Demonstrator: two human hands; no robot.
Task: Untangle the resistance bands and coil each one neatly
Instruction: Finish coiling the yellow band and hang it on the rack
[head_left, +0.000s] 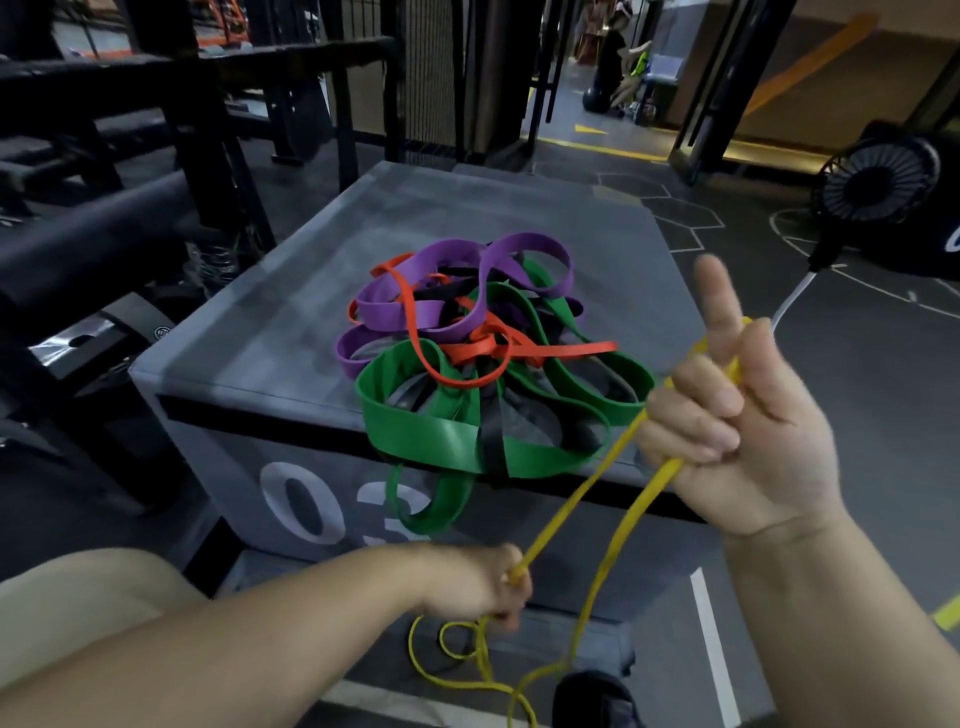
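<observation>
Both hands grip thin yellow band (566, 512); flat rubbery bands (467, 353) tangled.

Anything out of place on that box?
One loop of the wide green rubber band hangs over the front edge of the grey padded box, across the printed 03. The thin yellow band trails in loose loops below the box.

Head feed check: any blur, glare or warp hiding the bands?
Head view: wide-angle warp tilts the edges; the left side is nearly black; the box is evenly lit, so the green band and yellow band read clearly; the black band sinks into shadow; the left hand and right hand look slightly soft.
</observation>
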